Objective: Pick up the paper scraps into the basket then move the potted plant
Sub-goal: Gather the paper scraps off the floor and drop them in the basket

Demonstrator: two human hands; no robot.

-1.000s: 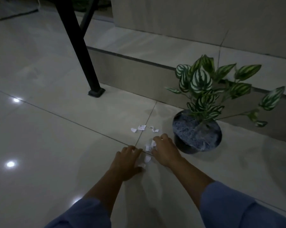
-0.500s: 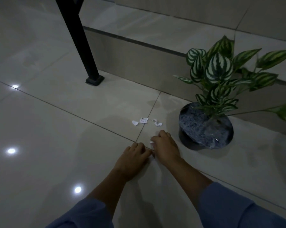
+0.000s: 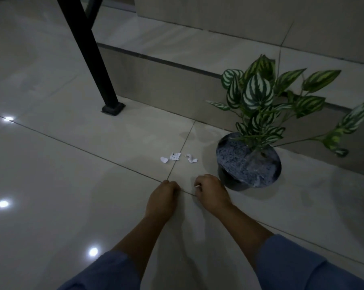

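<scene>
Three white paper scraps (image 3: pixel 178 157) lie on the tiled floor just left of the potted plant (image 3: pixel 249 162), a dark round pot with striped green leaves. My right hand (image 3: pixel 211 190) is curled beside the pot's near side, and a bit of white paper shows at its fingertips. My left hand (image 3: pixel 163 197) rests on the floor a little to its left, fingers closed; I cannot see whether anything is in it. The scraps lie a short way beyond both hands. No basket is in view.
A black metal leg (image 3: pixel 93 59) with a square foot stands on the floor at the upper left. A low tiled step (image 3: pixel 176 84) runs behind the plant. Glossy floor tiles (image 3: pixel 51 185) spread to the left.
The scraps that lay between my hands a second ago are gone from the floor. Both hands have closed and drawn slightly apart.
</scene>
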